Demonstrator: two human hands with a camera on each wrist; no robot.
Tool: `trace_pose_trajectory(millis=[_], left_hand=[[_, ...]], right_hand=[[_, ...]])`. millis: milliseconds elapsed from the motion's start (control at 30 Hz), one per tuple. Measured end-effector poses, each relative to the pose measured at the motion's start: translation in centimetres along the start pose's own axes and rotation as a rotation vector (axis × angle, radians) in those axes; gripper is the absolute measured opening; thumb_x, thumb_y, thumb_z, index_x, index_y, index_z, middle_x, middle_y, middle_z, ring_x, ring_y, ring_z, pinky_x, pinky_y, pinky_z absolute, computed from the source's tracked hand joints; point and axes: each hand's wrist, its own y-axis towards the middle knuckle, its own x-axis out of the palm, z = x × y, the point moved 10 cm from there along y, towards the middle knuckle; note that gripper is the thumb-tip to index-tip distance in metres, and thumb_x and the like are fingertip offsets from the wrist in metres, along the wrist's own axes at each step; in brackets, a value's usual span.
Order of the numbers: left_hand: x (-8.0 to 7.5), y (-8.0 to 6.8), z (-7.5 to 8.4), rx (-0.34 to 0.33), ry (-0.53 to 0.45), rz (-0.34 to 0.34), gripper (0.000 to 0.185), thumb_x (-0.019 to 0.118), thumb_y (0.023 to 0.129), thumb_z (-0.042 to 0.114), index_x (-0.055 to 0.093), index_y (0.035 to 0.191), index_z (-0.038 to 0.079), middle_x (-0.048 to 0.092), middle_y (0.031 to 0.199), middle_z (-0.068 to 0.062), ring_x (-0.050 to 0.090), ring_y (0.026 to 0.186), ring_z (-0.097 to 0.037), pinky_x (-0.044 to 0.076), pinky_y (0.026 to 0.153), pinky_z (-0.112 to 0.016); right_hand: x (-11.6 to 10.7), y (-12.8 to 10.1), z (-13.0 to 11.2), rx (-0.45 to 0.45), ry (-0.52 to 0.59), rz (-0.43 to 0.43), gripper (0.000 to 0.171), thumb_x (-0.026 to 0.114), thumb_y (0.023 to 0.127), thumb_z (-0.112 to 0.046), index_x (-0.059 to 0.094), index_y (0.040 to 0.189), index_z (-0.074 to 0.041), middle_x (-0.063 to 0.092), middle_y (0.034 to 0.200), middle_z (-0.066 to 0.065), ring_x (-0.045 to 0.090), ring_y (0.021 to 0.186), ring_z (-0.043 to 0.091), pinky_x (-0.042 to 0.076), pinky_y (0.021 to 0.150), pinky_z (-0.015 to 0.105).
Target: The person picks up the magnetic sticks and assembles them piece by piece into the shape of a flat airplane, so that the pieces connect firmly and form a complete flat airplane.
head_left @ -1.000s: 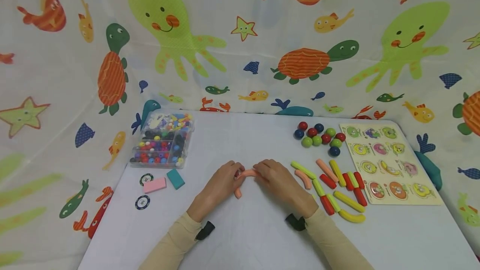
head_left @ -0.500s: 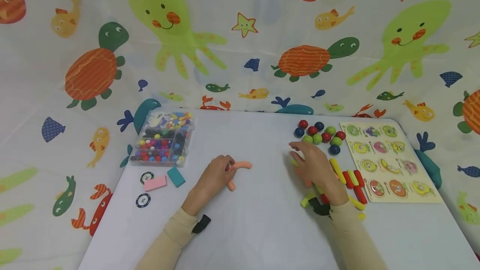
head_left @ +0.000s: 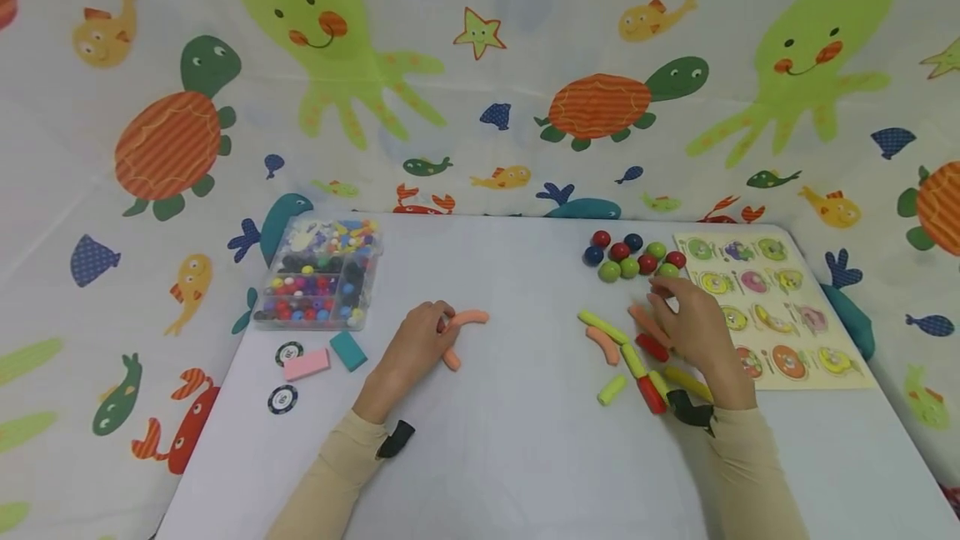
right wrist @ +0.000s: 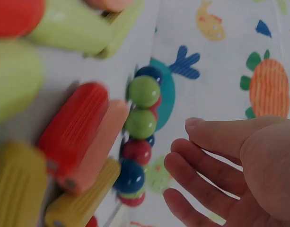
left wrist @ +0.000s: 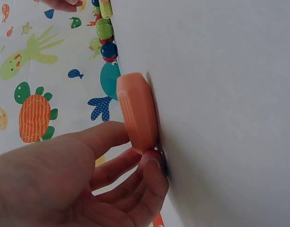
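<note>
At the table's middle left, my left hand [head_left: 416, 342] pinches a peach-coloured curved plastic stick [head_left: 471, 317] near its left end. A second peach piece [head_left: 451, 358] slants down below these fingers; whether the two are joined is hidden. Seen in the left wrist view, thumb and fingers meet at the near end of the ridged peach stick [left wrist: 137, 111]. My right hand [head_left: 697, 327] hovers over the coloured sticks on the right, its fingers loosely bent and holding nothing. A straight peach stick [head_left: 649, 325] and a red stick [head_left: 652, 347] lie beside its fingertips.
Red, blue and green balls [head_left: 628, 267] sit behind the sticks, left of a wooden picture board [head_left: 798, 369]. A short green stick [head_left: 611, 390] lies apart. On the left are a bead box [head_left: 307, 325], pink block [head_left: 306, 364], teal block [head_left: 348, 351] and two chips [head_left: 282, 399].
My right hand has left the peach stick and moved right over the coloured sticks. My left hand has shifted left with the peach pieces. A short green stick has come away from its row.
</note>
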Motion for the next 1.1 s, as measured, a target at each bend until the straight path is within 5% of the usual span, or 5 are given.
trace_pose_trajectory(millis=[900, 1100], left_hand=[[-0.1, 0.2, -0.8, -0.054, -0.002, -0.027, 0.026, 0.063, 0.099, 0.018, 0.066, 0.116, -0.002, 0.061, 0.086, -0.007, 0.054, 0.079, -0.021, 0.048, 0.073, -0.035], [0.0, 0.4, -0.8, -0.045, 0.004, -0.023, 0.025, 0.064, 0.098, 0.017, 0.065, 0.114, -0.002, 0.059, 0.083, -0.007, 0.052, 0.077, -0.021, 0.047, 0.07, -0.033]], right_hand=[[-1.4, -3.3, 8.7, 0.275, -0.092, -0.095, 0.032, 0.065, 0.097, -0.007, 0.063, 0.126, 0.005, 0.068, 0.112, 0.028, 0.061, 0.099, 0.041, 0.05, 0.088, 0.059], [-1.7, -4.5, 9.0, 0.283, -0.092, -0.107, 0.034, 0.067, 0.097, -0.015, 0.064, 0.125, 0.005, 0.068, 0.107, 0.025, 0.061, 0.089, 0.033, 0.053, 0.069, 0.04]])
